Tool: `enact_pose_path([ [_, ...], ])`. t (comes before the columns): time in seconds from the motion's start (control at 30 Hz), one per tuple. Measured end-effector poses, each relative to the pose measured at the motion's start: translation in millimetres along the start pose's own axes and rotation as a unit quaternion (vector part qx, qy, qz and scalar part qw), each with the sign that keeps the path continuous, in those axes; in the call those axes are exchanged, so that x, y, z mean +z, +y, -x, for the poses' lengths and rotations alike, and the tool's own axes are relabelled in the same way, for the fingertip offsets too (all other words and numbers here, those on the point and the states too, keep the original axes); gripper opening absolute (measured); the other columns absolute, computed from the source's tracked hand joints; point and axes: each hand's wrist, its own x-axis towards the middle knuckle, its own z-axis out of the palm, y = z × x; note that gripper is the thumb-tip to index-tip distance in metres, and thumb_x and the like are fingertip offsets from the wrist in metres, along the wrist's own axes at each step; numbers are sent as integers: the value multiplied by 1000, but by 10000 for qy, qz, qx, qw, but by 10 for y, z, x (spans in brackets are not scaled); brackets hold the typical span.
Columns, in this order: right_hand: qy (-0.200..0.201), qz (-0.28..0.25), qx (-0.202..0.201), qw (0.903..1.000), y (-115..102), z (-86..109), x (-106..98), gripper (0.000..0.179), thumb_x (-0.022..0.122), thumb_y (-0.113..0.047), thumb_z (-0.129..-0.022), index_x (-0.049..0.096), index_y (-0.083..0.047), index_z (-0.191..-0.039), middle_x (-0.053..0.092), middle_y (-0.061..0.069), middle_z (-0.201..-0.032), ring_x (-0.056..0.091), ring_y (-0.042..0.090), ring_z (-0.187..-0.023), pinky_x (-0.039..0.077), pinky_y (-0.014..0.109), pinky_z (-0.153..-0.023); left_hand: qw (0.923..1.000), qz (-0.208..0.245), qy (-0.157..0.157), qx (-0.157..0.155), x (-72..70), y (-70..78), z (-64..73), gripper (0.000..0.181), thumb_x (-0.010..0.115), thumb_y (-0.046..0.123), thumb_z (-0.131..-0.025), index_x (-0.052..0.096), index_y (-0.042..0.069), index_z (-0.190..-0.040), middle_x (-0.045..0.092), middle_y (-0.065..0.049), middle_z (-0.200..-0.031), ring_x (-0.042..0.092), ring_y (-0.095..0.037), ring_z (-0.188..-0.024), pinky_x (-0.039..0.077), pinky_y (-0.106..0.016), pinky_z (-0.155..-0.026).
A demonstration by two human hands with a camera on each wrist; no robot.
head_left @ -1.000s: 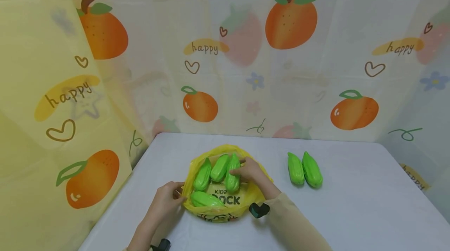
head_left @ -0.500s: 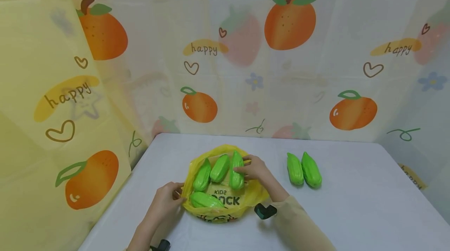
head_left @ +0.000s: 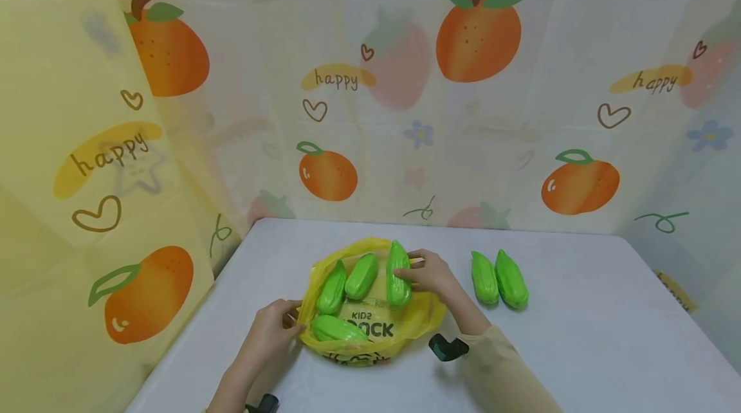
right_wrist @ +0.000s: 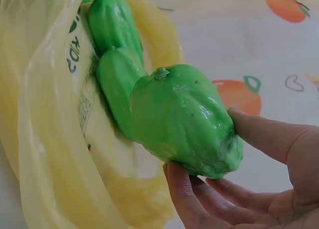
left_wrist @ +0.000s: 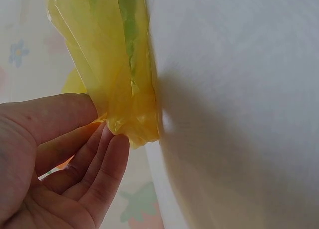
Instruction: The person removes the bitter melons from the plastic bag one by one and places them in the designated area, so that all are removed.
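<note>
Right hand [head_left: 434, 271]: thumb on one side, fingers on the other, clamped on a green vegetable [head_left: 398, 281]. The vegetable is over the right part of the mouth of a yellow plastic bag [head_left: 425, 318], narrow end pointing away from the person; cannot tell whether it touches the bag. Left hand [head_left: 274, 323]: thumb and fingers together, pinching the bag's left edge. Inside the bag: two vegetables [head_left: 361, 276] near each other toward the far left, a third [head_left: 338, 328] lying crosswise nearer the person (dark lettering, upside down, shows beside it). To the right, on the white table [head_left: 590, 316], a pair of similar vegetables [head_left: 512, 279] lies side by side.
</note>
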Motion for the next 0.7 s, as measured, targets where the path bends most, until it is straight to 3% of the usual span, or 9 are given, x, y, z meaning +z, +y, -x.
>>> enact_pose_path([
  [0.7, 155, -223, -101, 9996, 67, 103, -414, 61, 71, -24, -85, 45, 0, -135, 54, 31, -125, 62, 38, -106, 56, 39, -80, 10000, -36, -11, 1, -2, 7, -6, 42, 78, 1, -71, 67, 0, -112, 63, -1, -80, 59, -9, -70, 49, -22, -61],
])
